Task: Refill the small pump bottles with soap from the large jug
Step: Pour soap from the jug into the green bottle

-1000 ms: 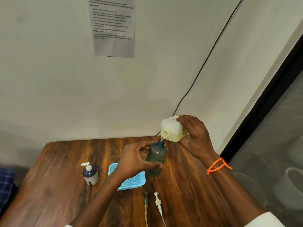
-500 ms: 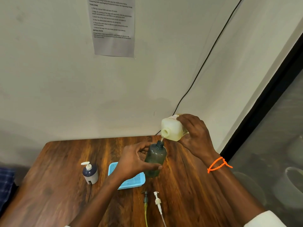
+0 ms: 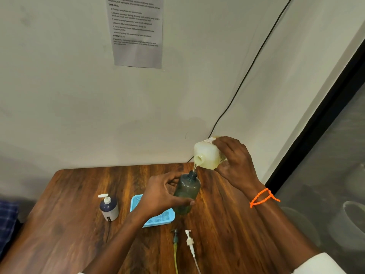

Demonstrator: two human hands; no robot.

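We are tipping the jug (image 3: pixel 209 155) in our right hand (image 3: pixel 235 163), wrapped around its heavy, slick body; our left hand (image 3: pixel 158 194) is gripping the light green bottle (image 3: pixel 186 192) mid-body, just below the spout.

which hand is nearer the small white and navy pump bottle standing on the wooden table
Left. The left hand, gripping the green translucent bottle, is just right of the white and navy pump bottle. The right hand holds the tilted white jug farther right.
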